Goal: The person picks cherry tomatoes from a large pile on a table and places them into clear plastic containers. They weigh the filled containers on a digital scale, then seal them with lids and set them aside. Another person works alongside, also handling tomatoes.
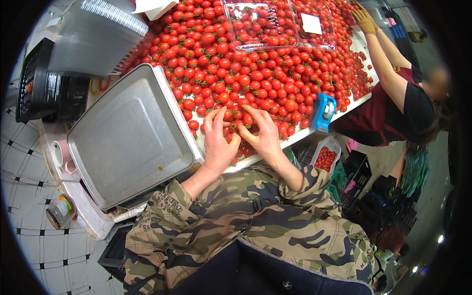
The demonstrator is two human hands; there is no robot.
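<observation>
Red cherry tomatoes [267,84], many with green stems, lie in a broad heap on the white table. At the heap's near edge, my left hand [220,142] curves over several of them, its thumb pointing inward. Facing it, my right hand [263,133] has its thumb and fingers on either side of a tomato [247,118]. Both hands are among the fruit with fingertips close together. Whether either one grips a tomato is not clear. Left of my hands stands a weighing scale with a grey metal pan [129,143], which holds no fruit.
A clear plastic clamshell [265,44] lies opened on the tomatoes. Stacked clear containers [97,37] stand at upper left. A blue tape dispenser [323,112] sits on the right table edge. A co-worker's gloved hand [364,20] reaches in beyond it. A glass jar [61,211] is at lower left.
</observation>
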